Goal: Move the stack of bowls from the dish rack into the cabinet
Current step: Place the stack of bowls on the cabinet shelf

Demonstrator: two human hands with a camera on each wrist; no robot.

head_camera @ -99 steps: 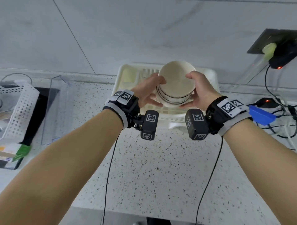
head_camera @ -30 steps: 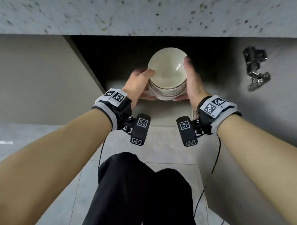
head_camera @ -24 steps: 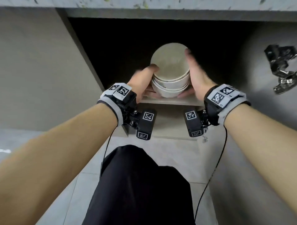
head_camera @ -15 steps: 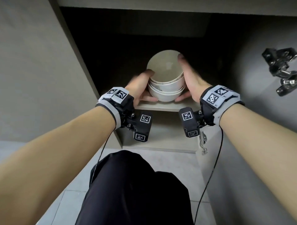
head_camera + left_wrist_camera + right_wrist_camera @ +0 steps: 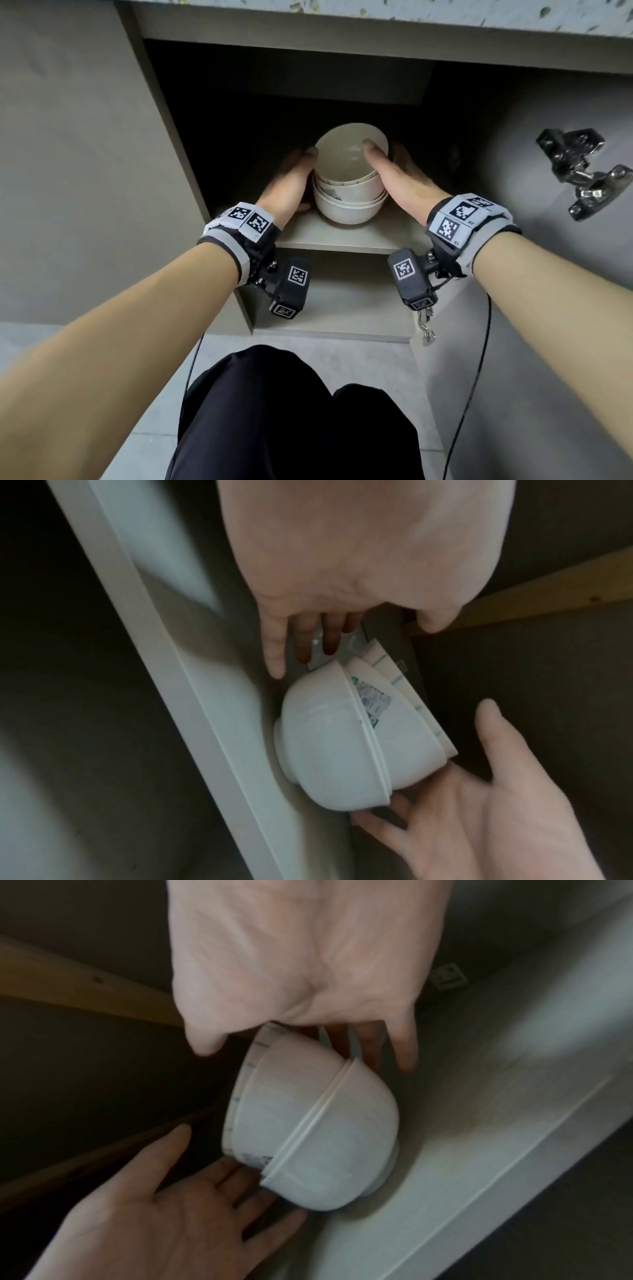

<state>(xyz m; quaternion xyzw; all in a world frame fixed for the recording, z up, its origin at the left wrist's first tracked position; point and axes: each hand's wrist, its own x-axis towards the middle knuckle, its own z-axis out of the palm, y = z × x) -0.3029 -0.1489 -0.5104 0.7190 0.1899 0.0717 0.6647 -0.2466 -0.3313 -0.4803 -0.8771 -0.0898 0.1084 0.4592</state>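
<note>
A stack of three white bowls [image 5: 349, 192] stands upright on the middle shelf [image 5: 342, 236] of the open cabinet, close to the shelf's front edge. My left hand [image 5: 291, 185] lies along the stack's left side and my right hand [image 5: 397, 178] along its right side. In the left wrist view the left hand [image 5: 342, 588] has straight fingers beside the bowls [image 5: 342, 750], and the right hand [image 5: 479, 804] is spread with its fingers touching the lowest bowl. The right wrist view has the right hand [image 5: 301, 974] extended past the bowls [image 5: 318, 1123], thumb near the top rim.
The cabinet door [image 5: 548, 308] stands open at the right, with a metal hinge [image 5: 579, 171] on it. The cabinet's left side panel [image 5: 164, 120] is close to my left wrist. The speckled countertop edge [image 5: 376, 10] overhangs above. A lower compartment [image 5: 342, 301] and my knees [image 5: 291, 411] are below.
The stack came off the dish rack and down to the cabinet. Over the last second it went in through the opening onto the shelf, and both hands' fingers have loosened along its sides.
</note>
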